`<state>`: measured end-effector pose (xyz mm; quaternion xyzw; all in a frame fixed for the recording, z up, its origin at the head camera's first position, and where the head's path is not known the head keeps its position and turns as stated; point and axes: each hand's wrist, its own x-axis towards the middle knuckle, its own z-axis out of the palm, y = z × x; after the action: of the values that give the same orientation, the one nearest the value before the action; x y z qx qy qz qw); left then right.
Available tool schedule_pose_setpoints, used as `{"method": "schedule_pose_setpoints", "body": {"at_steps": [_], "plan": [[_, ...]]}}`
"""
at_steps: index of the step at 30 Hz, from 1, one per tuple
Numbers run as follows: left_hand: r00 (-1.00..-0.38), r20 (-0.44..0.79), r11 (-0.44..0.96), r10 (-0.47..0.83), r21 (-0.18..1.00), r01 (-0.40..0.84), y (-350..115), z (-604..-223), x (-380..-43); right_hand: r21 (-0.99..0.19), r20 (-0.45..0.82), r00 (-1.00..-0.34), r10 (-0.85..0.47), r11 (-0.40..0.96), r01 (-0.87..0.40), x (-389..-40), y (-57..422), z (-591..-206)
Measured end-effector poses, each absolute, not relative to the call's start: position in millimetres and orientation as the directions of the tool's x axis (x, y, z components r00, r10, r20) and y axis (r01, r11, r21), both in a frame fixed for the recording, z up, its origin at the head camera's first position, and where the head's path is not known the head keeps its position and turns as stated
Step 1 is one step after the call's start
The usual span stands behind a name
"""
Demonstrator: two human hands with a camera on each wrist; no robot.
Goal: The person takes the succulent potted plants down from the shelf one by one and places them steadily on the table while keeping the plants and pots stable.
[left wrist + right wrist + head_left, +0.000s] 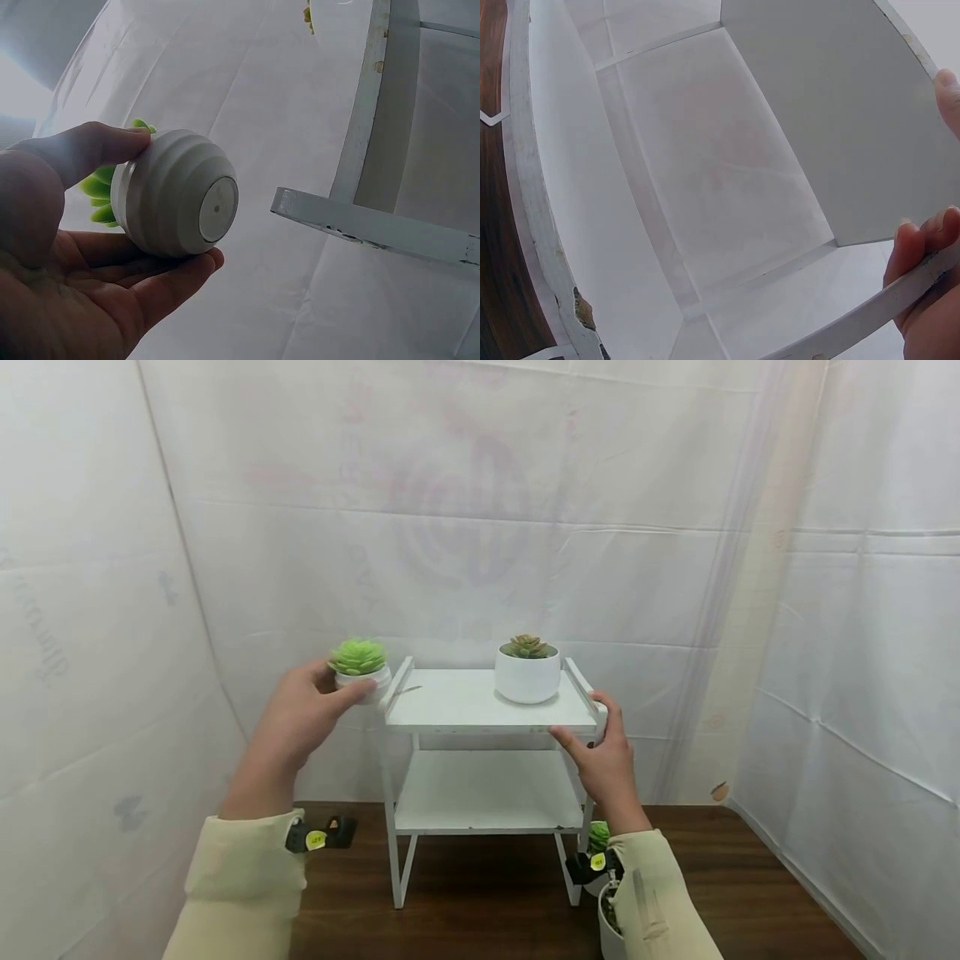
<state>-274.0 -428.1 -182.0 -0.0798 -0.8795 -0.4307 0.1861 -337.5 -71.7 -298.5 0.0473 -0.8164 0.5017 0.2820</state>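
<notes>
My left hand (pixel 296 718) holds a small potted succulent (pixel 358 657) beside the upper left edge of a white two-tier shelf (pixel 487 785). Bright green leaves top its ribbed white pot (pixel 176 187), which is tilted in the left wrist view with its round base showing. Thumb and fingers grip the pot from opposite sides, apart from the shelf. At the shelf's front right corner, my right hand (pixel 609 764) grips the frame. Its fingers (pixel 907 251) curl round the white upright bar in the right wrist view. A larger white pot with a brownish-green succulent (pixel 527 679) stands on the top tier, toward the right.
The shelf stands on a dark wooden surface (pixel 337 893). Below my right forearm are more potted plants, among them a green one (pixel 598 835) and a white pot (pixel 611 935), partly hidden by the sleeve. White sheeting (pixel 300 568) hangs behind and on both sides.
</notes>
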Motion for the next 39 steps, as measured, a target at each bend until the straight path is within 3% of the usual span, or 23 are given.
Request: {"method": "schedule_pose_setpoints", "body": {"at_steps": [27, 39], "plan": [[-0.919, 0.393, 0.569, -0.027, 0.762, 0.309, -452.5, -218.4, -262.6, -0.806, 0.501, -0.841, 0.203, 0.464, -0.368, -328.3, -71.9, -295.4], [-0.913, 0.407, 0.648, -0.031, 0.703, 0.292, -458.3, -235.5, -264.2, -0.801, 0.502, -0.84, 0.203, 0.476, -0.364, -325.8, -69.7, -295.7]]}}
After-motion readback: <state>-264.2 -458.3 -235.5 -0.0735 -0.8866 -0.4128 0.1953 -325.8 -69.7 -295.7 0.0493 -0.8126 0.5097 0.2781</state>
